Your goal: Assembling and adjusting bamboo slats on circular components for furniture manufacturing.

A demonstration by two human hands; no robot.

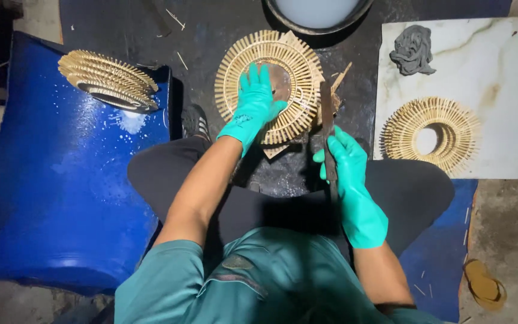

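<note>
Seen from above by the head camera, a seated person in green rubber gloves works over a dark mat on the floor. The left hand (254, 101) lies flat, fingers spread and unclenched, pressing on a round ring of pale bamboo sticks (269, 86) that fan outward like sun rays. This ring sits straight ahead of the person's knees, under the left hand, and just left of the right hand. The right hand (344, 162) is wrapped around a long dark flat tool (327, 129), held upright beside the ring's right edge; whether the tool's tip touches the ring is hard to tell.

A finished stick ring (431, 134) lies well apart to the right on a white marbled slab (511, 120), near a crumpled grey rag (413, 50). A stack of similar rings (108, 79) rests on a blue plastic drum (61, 180) to the left. A dark round basin (318, 15) is cut off at the top edge. The ring's centre is partly hidden by the left hand.
</note>
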